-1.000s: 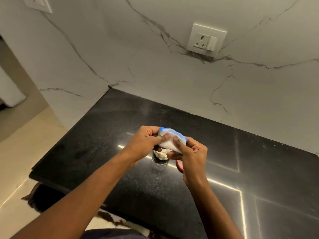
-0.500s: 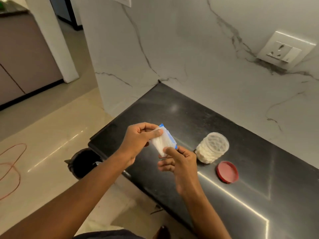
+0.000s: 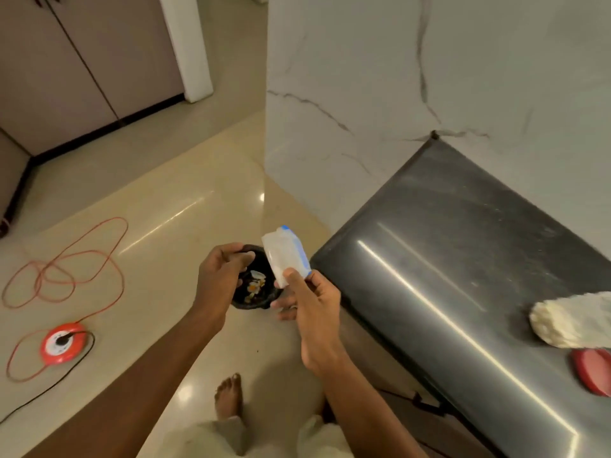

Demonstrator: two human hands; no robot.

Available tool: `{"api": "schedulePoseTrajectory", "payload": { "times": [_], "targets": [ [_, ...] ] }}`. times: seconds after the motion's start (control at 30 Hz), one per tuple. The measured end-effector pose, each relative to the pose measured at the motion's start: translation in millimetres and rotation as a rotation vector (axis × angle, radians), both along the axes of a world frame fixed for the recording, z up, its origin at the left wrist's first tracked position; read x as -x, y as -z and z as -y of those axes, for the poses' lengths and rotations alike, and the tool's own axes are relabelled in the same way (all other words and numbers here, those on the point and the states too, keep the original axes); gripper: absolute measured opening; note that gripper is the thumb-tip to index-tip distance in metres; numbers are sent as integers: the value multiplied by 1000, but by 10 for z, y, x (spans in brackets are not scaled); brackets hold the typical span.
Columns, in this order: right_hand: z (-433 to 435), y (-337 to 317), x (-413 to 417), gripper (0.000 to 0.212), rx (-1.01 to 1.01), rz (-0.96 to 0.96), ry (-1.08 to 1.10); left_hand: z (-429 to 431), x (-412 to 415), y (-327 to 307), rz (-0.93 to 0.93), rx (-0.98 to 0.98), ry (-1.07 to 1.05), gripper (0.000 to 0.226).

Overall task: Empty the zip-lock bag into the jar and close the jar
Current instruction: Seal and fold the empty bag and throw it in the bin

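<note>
My right hand (image 3: 310,312) pinches the clear zip-lock bag (image 3: 284,254) with its blue zip strip, held upright above the floor, left of the counter. The bag looks flat and empty. My left hand (image 3: 220,276) hovers just left of the bag with fingers curled and nothing in it. The clear jar (image 3: 572,320), full of pale contents, stands uncovered at the right edge on the black counter (image 3: 446,233). Its red lid (image 3: 593,370) lies flat on the counter beside the jar, nearer to me.
A black waste bin (image 3: 256,287) with scraps inside sits on the floor right below my hands. An orange cable (image 3: 71,259) and its red reel (image 3: 61,343) lie on the floor at left. My bare foot (image 3: 228,396) is beneath. A marble wall (image 3: 363,94) backs the counter.
The view has swung left from the counter to the floor and bin. The bag has come away from the jar. My left hand has let go of the bag; only my right hand keeps it.
</note>
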State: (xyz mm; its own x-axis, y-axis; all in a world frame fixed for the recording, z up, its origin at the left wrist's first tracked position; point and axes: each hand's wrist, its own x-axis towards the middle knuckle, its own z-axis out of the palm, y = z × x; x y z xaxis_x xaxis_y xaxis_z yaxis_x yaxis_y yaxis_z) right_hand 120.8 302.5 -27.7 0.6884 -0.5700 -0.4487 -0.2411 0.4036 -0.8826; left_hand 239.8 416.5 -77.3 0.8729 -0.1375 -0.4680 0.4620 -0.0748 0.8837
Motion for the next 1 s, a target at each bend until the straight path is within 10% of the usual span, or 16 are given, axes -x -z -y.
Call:
{"api": "schedulePoseTrajectory", "payload": {
  "times": [0.67, 1.0],
  "targets": [
    [-67, 5452, -1767, 48, -27, -712, -76, -592, -774, 4098, -202, -157, 52, 21],
    [70, 5301, -1697, 38, -169, -651, -54, -645, -677, 4031, -231, -134, 47, 16]
  ]
}}
